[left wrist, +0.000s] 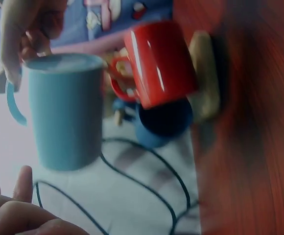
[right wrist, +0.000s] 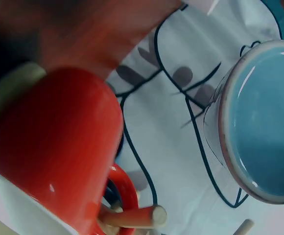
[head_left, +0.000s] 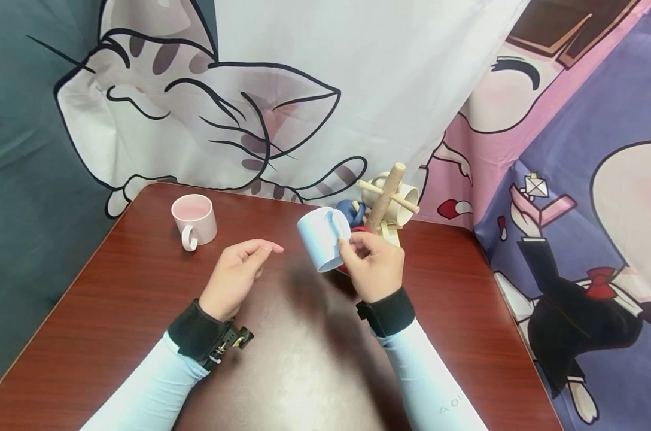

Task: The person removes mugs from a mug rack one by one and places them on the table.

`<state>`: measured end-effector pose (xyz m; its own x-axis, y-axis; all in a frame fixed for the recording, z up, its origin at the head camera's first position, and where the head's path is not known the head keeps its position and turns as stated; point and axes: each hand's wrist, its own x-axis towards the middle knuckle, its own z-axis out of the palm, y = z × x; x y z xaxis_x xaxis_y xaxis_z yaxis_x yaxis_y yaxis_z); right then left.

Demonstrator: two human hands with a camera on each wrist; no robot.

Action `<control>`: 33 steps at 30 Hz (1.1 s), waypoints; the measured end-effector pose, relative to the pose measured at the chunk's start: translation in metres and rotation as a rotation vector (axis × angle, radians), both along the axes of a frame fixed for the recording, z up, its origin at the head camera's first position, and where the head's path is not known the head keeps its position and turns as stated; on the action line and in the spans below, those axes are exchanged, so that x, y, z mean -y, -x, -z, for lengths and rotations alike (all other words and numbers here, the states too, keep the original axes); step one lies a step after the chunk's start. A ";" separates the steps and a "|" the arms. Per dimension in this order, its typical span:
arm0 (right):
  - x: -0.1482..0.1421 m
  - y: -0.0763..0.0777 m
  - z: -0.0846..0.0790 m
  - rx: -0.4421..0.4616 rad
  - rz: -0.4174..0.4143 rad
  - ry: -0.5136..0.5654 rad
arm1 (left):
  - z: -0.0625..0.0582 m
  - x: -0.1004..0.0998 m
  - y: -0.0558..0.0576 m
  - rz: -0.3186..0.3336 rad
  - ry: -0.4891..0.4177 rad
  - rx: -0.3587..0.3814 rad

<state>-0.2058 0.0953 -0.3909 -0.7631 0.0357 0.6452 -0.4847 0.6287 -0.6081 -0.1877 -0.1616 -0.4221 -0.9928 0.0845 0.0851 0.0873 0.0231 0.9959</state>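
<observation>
A light blue mug [head_left: 316,239] is held tilted above the table, its handle pinched between the thumb and fingers of my right hand [head_left: 376,266]. The left wrist view shows the same mug [left wrist: 66,115] from the side, and the right wrist view faces its round end [right wrist: 267,122]. My left hand [head_left: 238,275] hovers to the left of the mug, fingers loosely bent, holding nothing. Just beyond the right hand stands a wooden mug tree [head_left: 387,194]. A cream mug [head_left: 408,200], a dark blue mug [head_left: 349,211] and a red mug [left wrist: 162,63] hang on it.
A pale pink mug [head_left: 201,221] stands upright on the brown table [head_left: 115,287] at the back left, handle toward me. One peg end [right wrist: 154,216] of the tree sticks out near the red mug. A printed cloth [head_left: 401,72] hangs behind the table.
</observation>
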 end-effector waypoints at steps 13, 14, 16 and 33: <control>0.016 -0.023 0.038 -0.144 -0.083 -0.139 | -0.009 -0.042 -0.004 0.156 -0.263 0.126; 0.017 -0.024 0.041 -0.152 -0.082 -0.145 | -0.009 -0.044 -0.004 0.154 -0.287 0.140; 0.020 -0.025 0.044 -0.166 -0.082 -0.153 | -0.010 -0.048 -0.005 0.152 -0.338 0.159; 0.022 -0.028 0.063 -0.275 -0.200 -0.242 | -0.006 -0.057 -0.006 0.052 -0.158 0.078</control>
<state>-0.1782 0.0732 -0.4537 -0.5376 -0.2735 0.7976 -0.7354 0.6149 -0.2848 -0.1814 -0.1046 -0.4164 -0.9916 0.1273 0.0239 0.0063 -0.1365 0.9906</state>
